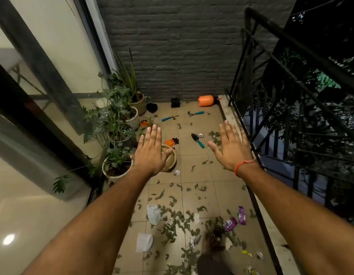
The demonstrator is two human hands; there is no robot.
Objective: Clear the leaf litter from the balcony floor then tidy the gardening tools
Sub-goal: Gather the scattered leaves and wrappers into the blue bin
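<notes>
Leaf litter [172, 217] lay scattered on the tiled floor [194, 169] beneath both outstretched arms.
Left hand [150, 153] and right hand [230, 147] hovered flat, fingers straight, grasping nothing; trowel [197, 140] lay between them; gloves [171, 141] just beside the left.

Your left hand [150, 150] covers most of the tan bowl [170, 160] on the floor, so only its right rim shows. The orange gloves [171, 141] are small and their fingers cannot be counted. A dark shape [212, 263] at the bottom edge is cut off and blurred. The black item [175, 102] by the wall is too small to identify.
</notes>
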